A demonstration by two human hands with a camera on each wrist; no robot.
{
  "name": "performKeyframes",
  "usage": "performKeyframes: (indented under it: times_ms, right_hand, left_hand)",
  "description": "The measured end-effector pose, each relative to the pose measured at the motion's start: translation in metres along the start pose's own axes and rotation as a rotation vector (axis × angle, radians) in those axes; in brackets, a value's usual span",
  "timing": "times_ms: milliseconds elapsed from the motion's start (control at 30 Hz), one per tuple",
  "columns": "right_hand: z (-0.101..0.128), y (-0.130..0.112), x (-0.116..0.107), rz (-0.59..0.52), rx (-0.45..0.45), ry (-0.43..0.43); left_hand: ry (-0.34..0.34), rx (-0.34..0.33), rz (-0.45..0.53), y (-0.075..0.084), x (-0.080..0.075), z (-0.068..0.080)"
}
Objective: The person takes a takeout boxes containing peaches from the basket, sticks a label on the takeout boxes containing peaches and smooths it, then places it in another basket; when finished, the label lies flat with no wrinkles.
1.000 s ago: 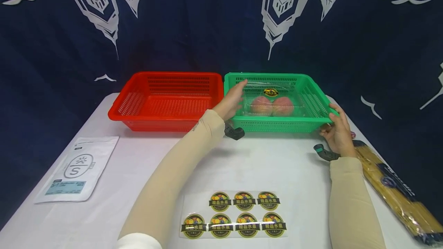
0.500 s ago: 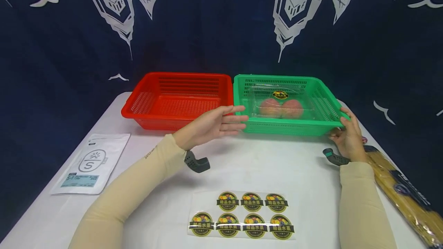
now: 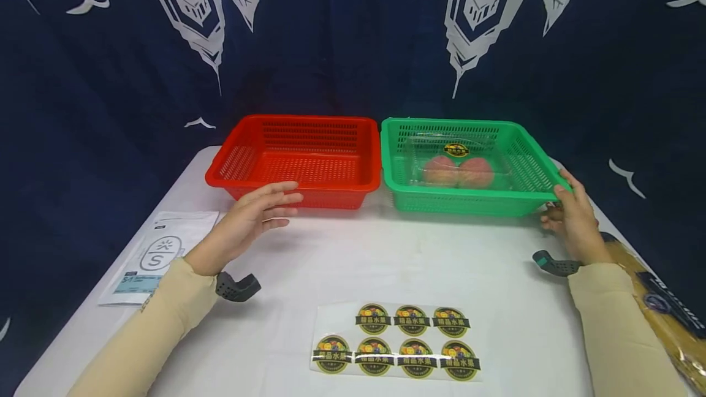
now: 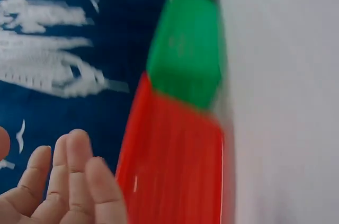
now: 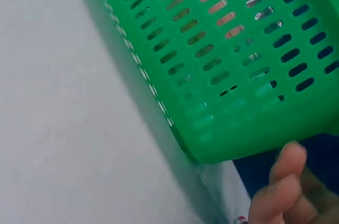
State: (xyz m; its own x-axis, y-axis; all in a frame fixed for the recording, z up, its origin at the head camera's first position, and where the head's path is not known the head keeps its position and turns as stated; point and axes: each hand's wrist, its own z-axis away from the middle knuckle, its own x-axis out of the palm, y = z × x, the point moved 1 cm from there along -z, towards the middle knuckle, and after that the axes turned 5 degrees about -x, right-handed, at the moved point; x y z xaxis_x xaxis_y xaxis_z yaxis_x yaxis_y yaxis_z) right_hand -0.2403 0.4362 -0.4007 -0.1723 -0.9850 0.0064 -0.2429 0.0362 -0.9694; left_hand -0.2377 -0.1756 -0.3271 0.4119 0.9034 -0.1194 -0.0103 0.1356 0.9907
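Two baskets side by side, one hand on the green one.

Green basket (image 3: 469, 198): at 1 o'clock on the white table (image 3: 386, 256), touching the red basket (image 3: 298, 161) at 11; holds a clear box of two peaches (image 3: 458, 170). Right hand (image 3: 573, 219): at the basket's near right corner, thumb on the rim and fingers curled beneath, probably to steady it. Left hand (image 3: 248, 219): fingers straight and loosely spread, holding nothing, just before the red basket's near wall. Sticker sheet (image 3: 397, 348): at 6.
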Motion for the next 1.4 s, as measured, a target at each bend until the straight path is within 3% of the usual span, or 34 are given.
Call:
performKeyframes:
  times_ms: [200,333,467,600,767,1133,1400]
  right_hand:
    - [0.018,-0.024,-0.003,0.61,0.013,0.047]
    - [0.036,-0.045,-0.001,0.823,-0.018,-0.036]
    - [0.051,-0.058,0.007,1.003,-0.194,-0.081]
    - [0.065,-0.06,0.019,1.114,-0.356,-0.12]
    - [0.072,-0.058,0.027,1.181,-0.384,-0.22]
    - [0.069,-0.052,0.03,1.242,-0.291,-0.251]
    - [0.068,-0.05,0.028,1.23,-0.295,-0.248]
  left_hand:
    - [0.304,0.032,-0.359,-0.004,-0.035,0.026]
    - [0.481,0.127,-0.587,-0.01,-0.054,0.04]
    - [0.578,0.201,-0.808,-0.02,-0.067,0.045]
    - [0.565,0.177,-0.985,-0.034,-0.071,0.044]
    - [0.492,0.107,-1.099,-0.046,-0.067,0.046]
    - [0.397,0.024,-1.118,-0.05,-0.054,0.048]
    - [0.377,0.045,-1.107,-0.046,-0.049,0.045]
